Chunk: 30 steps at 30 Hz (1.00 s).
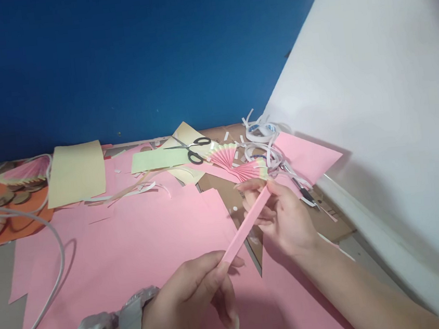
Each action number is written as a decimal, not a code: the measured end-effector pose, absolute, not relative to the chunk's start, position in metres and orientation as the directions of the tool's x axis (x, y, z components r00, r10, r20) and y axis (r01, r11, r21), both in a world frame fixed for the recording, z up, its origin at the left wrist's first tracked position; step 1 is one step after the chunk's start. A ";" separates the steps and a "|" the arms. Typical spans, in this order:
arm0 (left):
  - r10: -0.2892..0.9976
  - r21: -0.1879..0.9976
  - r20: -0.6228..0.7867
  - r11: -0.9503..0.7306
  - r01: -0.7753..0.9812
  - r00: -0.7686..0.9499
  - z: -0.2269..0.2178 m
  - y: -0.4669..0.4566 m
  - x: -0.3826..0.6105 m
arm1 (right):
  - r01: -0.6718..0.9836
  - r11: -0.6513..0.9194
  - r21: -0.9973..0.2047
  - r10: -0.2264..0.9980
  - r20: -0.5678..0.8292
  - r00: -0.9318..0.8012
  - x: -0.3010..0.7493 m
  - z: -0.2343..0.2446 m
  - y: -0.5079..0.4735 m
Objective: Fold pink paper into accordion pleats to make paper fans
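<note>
A narrow folded strip of pink paper stretches between both hands, above the pink sheets on the work surface. My left hand pinches the strip's near end between thumb and forefinger; a light watch band sits on that wrist. My right hand pinches the far end, fingers curled around it. Just beyond the right hand lie two pleated pink-and-yellow paper fans.
Black-handled scissors lie on cream and pale green paper at the back. White paper strips and tape pile at the right. A white cable loops at the left. A blue wall stands behind, a white panel on the right.
</note>
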<state>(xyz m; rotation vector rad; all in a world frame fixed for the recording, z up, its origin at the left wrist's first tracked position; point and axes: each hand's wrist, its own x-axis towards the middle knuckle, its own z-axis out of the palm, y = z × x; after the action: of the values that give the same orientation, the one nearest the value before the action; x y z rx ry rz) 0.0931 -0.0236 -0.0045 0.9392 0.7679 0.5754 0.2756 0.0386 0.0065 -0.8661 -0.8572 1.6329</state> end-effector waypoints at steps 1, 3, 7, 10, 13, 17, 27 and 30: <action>0.717 0.868 -0.312 0.482 -0.120 0.623 -0.003 -0.024 0.093 | -0.448 -0.194 -0.873 0.976 -0.126 -0.178 0.276 0.007 0.039; 0.697 0.860 -0.278 0.487 -0.152 0.661 0.000 -0.024 0.093 | -0.432 -0.193 -0.881 0.978 -0.138 -0.157 0.276 0.006 0.039; 0.709 0.867 -0.280 0.476 -0.146 0.647 -0.004 -0.025 0.096 | -0.414 -0.172 -0.894 0.984 -0.133 -0.122 0.277 0.006 0.041; 0.748 0.887 -0.341 0.456 -0.068 0.569 -0.012 -0.025 0.097 | -0.385 -0.180 -0.905 0.980 -0.131 -0.150 0.277 0.005 0.040; 0.794 0.923 -0.346 0.383 0.031 0.500 -0.014 -0.023 0.095 | -0.308 -0.236 -0.921 0.948 -0.148 -0.282 0.275 0.005 0.035; 0.852 0.945 -0.321 0.259 0.200 0.413 -0.011 -0.020 0.091 | -0.045 -0.242 -0.969 0.897 -0.206 -0.390 0.267 0.007 0.026; 0.827 0.944 -0.329 0.297 0.142 0.456 -0.008 -0.018 0.088 | 0.194 -0.146 -0.970 0.900 -0.212 -0.381 0.265 0.007 0.026; 0.827 0.962 -0.262 0.267 0.063 0.498 -0.004 -0.018 0.085 | 0.233 -0.136 -0.963 0.896 -0.220 -0.386 0.264 0.010 0.023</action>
<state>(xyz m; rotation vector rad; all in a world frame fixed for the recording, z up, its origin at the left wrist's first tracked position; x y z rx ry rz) 0.0851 -0.0184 -0.0045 1.2043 0.9318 0.6309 0.2643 0.0225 0.0098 -1.2735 -1.5867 1.5644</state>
